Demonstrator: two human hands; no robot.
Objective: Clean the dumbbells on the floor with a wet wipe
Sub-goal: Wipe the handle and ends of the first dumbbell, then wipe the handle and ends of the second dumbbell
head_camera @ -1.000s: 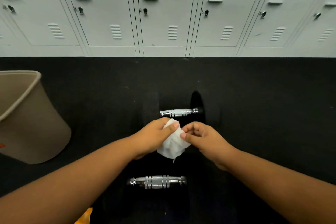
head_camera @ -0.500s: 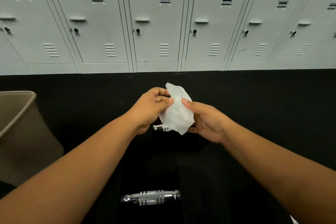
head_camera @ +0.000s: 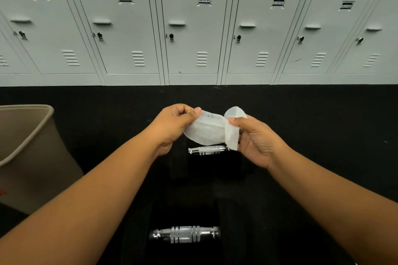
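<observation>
Left hand: raised above the floor, thumb and fingers pinched closed on the left edge of the wipe.
Right hand: level with the left, thumb pressed on the wipe's right edge, fingers curled behind it; closed on the wipe.
Wipe: white, held in the air between both hands, partly spread, right end folded over; faint grey marks near its top edge.
Far dumbbell: on the floor just below the wipe in view; chrome handle shows, its right end hidden behind the wipe and right hand; dark ends hard to tell from the floor.
Near dumbbell: on the floor between the forearms, chrome handle lying left to right, black ends either side.
Bin: beige, at left, tilted, well apart from the dumbbells.
Floor: black.
Lockers: pale grey row along the far wall, doors closed.
</observation>
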